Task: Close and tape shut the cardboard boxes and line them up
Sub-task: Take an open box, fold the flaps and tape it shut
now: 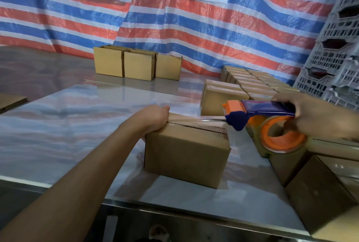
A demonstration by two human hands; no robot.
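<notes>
A small cardboard box [186, 154] stands on the steel table [77, 125] in front of me, flaps folded down. My left hand [155, 118] grips its top left edge and holds the flaps shut. A strip of clear tape [196, 120] runs along the top seam. My right hand [312, 117] grips the blue and orange tape dispenser [270, 123], whose nose sits just past the box's right top edge with the tape stretched to it. The orange roll hub hangs below the hand.
Three open boxes [136, 64] stand at the back of the table. Taped boxes [250, 84] are lined up in rows on the right, and more boxes [314, 187] fill the near right. Grey plastic crates [334, 62] are stacked at the far right. A striped tarp hangs behind.
</notes>
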